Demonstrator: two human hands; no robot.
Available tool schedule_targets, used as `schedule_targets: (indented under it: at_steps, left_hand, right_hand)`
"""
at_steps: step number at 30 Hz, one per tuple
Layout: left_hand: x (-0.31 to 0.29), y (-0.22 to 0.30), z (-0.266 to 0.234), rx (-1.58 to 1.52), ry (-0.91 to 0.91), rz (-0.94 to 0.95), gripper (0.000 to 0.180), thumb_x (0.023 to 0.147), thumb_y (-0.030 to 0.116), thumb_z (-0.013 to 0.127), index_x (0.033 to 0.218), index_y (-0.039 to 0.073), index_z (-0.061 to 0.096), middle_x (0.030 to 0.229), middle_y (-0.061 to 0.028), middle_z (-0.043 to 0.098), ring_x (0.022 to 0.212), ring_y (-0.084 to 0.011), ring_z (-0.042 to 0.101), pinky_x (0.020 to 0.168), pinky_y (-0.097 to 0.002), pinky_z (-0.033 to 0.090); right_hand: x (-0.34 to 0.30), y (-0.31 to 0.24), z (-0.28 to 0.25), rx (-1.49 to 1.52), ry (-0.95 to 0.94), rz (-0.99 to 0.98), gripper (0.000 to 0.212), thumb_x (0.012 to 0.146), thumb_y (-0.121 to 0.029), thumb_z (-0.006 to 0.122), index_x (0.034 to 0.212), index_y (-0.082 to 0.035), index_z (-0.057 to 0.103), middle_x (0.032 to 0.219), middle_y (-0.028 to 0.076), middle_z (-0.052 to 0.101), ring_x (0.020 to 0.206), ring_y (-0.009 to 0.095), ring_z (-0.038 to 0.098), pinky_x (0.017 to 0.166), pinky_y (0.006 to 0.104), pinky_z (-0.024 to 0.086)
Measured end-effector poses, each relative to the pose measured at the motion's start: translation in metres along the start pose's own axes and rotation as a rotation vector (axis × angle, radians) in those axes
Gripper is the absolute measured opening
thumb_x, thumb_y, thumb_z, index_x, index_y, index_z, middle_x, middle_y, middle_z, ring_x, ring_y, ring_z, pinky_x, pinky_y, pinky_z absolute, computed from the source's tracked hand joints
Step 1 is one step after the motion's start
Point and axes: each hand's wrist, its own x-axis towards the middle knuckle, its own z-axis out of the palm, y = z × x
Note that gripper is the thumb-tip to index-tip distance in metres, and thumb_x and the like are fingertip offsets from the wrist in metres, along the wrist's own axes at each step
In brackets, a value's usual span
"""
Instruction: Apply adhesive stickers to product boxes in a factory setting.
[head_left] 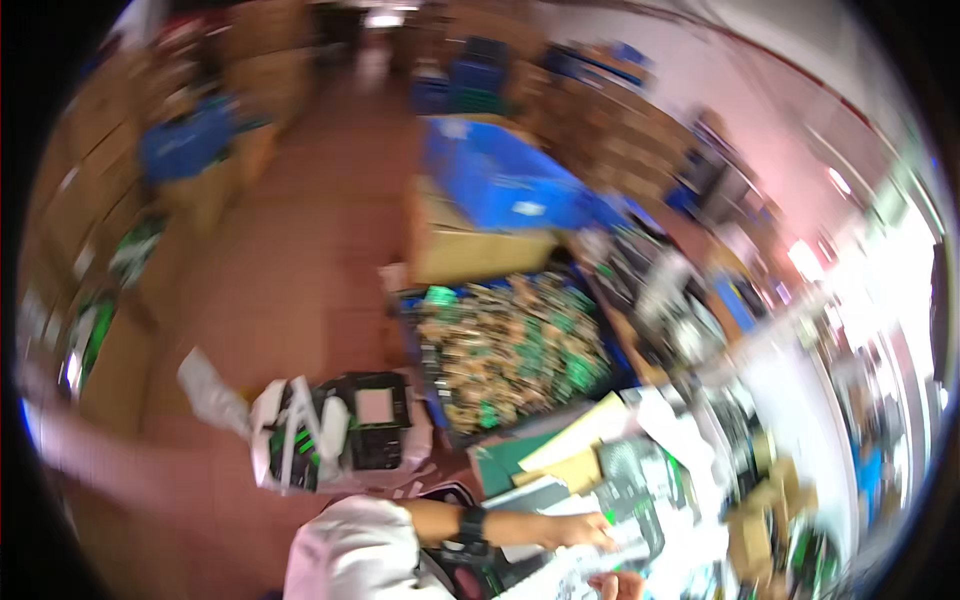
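My left hand (pixel 580 530) reaches in from a white sleeve (pixel 355 550), with a black watch (pixel 472 526) on the wrist. Its fingers look drawn together over the bright, glossy clutter on the worktop; motion blur hides what is in them. Only part of my right hand (pixel 618 584) shows at the lower edge, close to the left one, and its fingers are smeared. Just beyond the hands lie grey-black flat parts (pixel 640 490) with green spots. Beside these rest a yellow sheet (pixel 580 435) and a dark green board (pixel 505 462).
A dark bin (pixel 520 350) full of small tan and green pieces stands ahead. Behind it, a blue crate (pixel 510 190) sits on a cardboard box (pixel 480 255). An open white bag (pixel 265 430) with black parts is on the reddish floor (pixel 270 270). Stacked cartons (pixel 610 130) line the back.
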Motion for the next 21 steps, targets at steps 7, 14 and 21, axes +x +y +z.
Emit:
schedule_targets:
  at_steps: [7,14,21]
  left_hand:
    - [-0.044,0.043,-0.048,0.021,0.336,-0.207,0.02,0.091,0.011,0.061,0.105,-0.002,0.065,0.087,-0.0068,0.069,0.071,-0.0145,0.066,0.062,-0.03,0.054]
    - [-0.05,0.033,-0.087,0.002,0.411,-0.272,0.027,0.098,0.022,0.05,0.115,0.003,0.057,0.109,-0.0108,0.064,0.098,-0.0231,0.063,0.088,-0.0369,0.05]
    - [-0.028,0.042,-0.044,0.176,0.509,-0.396,0.032,0.101,0.025,0.047,0.123,0.003,0.054,0.112,-0.0097,0.063,0.1,-0.0208,0.063,0.088,-0.0345,0.051]
  right_hand:
    - [-0.181,-0.001,-0.039,-0.209,0.021,0.809,0.021,0.091,-0.025,0.061,0.1,-0.005,0.063,0.079,0.008,0.068,0.067,0.014,0.065,0.06,0.0294,0.053]
    - [-0.432,0.074,0.021,-0.16,0.199,1.327,0.022,0.092,-0.022,0.06,0.107,-0.006,0.062,0.095,0.006,0.066,0.085,0.013,0.06,0.07,0.0243,0.047]
    - [-0.15,-0.003,-0.464,-1.273,-0.04,0.643,0.04,0.088,-0.019,0.06,0.125,-0.009,0.05,0.113,0.011,0.058,0.111,0.017,0.051,0.097,0.0292,0.036]
